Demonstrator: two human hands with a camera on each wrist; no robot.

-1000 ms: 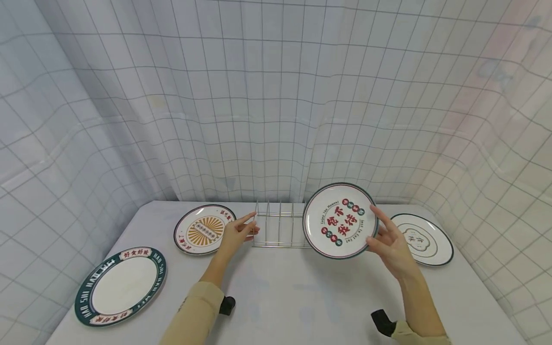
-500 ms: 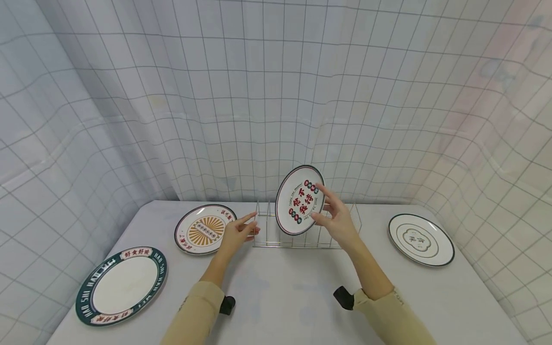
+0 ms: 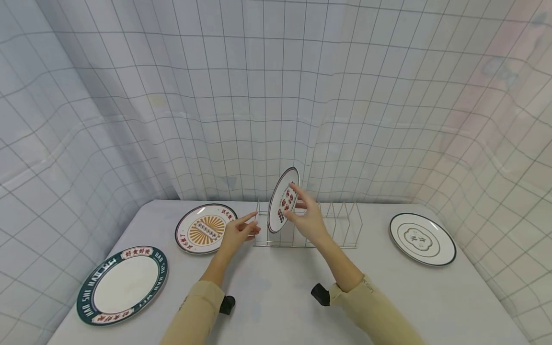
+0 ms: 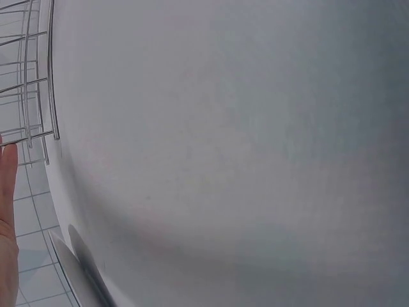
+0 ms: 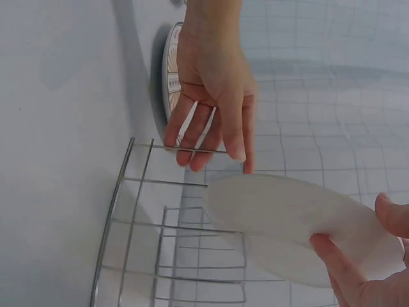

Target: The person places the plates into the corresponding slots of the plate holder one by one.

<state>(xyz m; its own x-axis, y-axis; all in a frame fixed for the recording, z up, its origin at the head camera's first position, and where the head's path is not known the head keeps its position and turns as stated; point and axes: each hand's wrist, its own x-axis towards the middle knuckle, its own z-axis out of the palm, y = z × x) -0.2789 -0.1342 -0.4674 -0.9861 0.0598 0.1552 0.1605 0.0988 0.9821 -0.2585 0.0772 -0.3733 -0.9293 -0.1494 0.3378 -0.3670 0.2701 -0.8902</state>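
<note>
My right hand (image 3: 311, 224) pinches a white plate (image 3: 279, 205) by its right edge, thumb in front. The plate has a dark rim and red lettering. It stands steeply tilted, nearly edge-on, over the left half of a wire dish rack (image 3: 327, 247). In the right wrist view, the pale plate (image 5: 268, 204) overlaps the upper ends of the rack's wires. My left hand (image 3: 235, 234) holds the rack's left end, thumb and fingers about the end wire. The left wrist view shows fingertips (image 4: 9, 153) right at that wire.
Left of the rack lies a plate with an orange sunburst (image 3: 206, 229). A larger green-rimmed plate (image 3: 86, 292) lies nearer at the left. Another white plate with a dark rim (image 3: 440, 244) lies at the right. Gridded curtains (image 3: 276, 120) stand behind and beside the table.
My right hand has carried the plate leftward from the right of the rack to above its left part, turning it from face-on to nearly edge-on. My left hand has stayed at the rack's end.
</note>
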